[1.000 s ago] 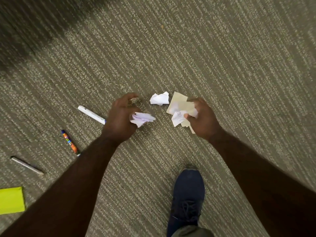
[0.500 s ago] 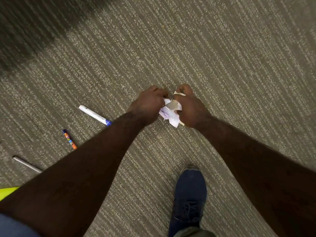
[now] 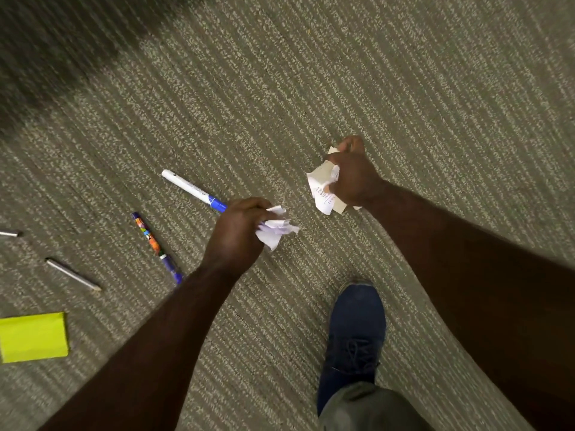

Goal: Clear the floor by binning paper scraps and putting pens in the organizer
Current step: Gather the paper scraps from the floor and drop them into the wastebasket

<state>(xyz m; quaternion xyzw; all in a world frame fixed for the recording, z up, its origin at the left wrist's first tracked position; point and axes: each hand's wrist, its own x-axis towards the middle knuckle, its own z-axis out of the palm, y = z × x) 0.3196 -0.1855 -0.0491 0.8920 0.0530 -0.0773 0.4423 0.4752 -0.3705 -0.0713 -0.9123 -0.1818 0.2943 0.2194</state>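
While print on the scraps (image 3: 323,194) blurs, right hand (image 3: 354,178) grips them.

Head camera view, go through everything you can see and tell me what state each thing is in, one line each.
left hand: closed on crumpled white paper
right hand: closed on paper scraps
white marker: capped, flat on carpet
patterned pen: flat on carpet
silver pen: flat on carpet
second silver pen: cut by frame edge
yellow note: flat on carpet
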